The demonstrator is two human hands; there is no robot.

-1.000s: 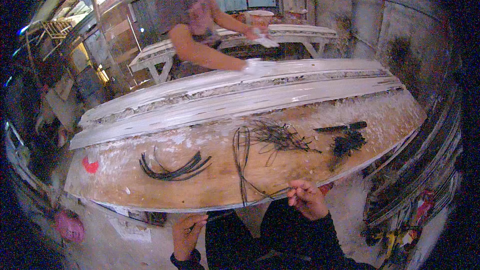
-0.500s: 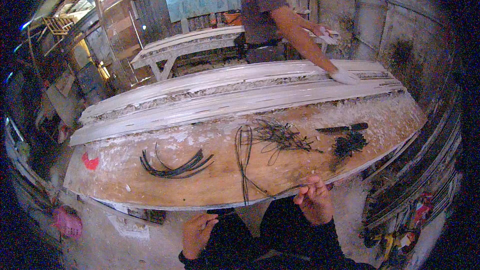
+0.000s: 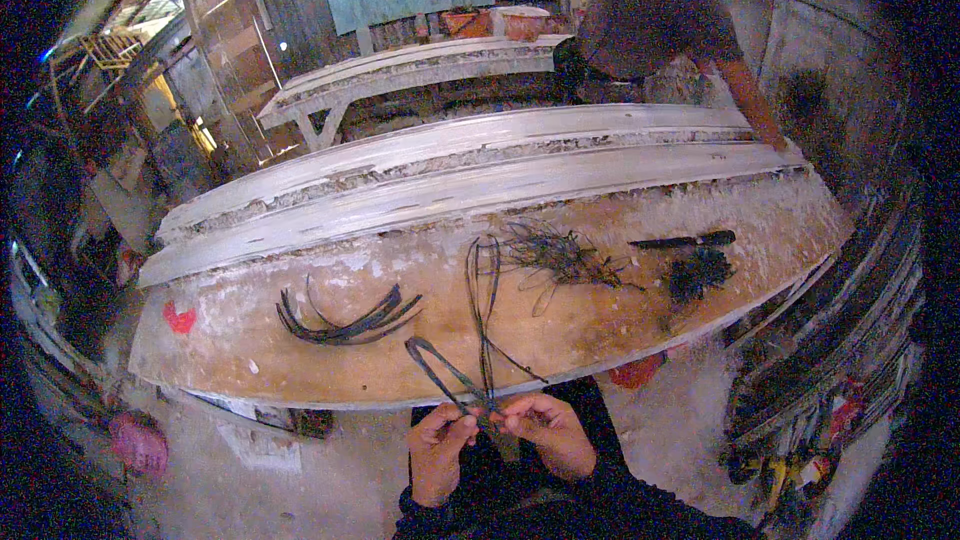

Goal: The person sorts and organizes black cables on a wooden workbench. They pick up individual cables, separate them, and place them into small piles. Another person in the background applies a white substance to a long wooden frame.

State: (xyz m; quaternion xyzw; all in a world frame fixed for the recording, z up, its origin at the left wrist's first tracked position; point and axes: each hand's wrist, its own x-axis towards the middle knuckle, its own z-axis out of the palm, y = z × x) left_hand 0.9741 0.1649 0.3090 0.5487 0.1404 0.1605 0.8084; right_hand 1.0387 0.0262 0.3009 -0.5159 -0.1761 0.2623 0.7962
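At the table's near edge, my left hand and my right hand meet, fingers pinched on a dark flat strip bent into a loop. Its loop end points away from me, over the wood. Long thin black cords lie just beyond, running down toward my fingers; whether they join the held strip, I cannot tell. Left of them rests a curved bundle of black strips. A tangle of thin black cord lies farther off, beside a black-handled knife and a small dark clump.
The wooden table carries white-smeared long boards along its far side. A red scrap lies at its left end. Another person leans over the far right. A white bench stands behind; stacked slats fill the right.
My hands have come together in the middle, my right hand moving left; a looped strip now shows between them. The other person has shifted right, reaching toward the table's far right end.
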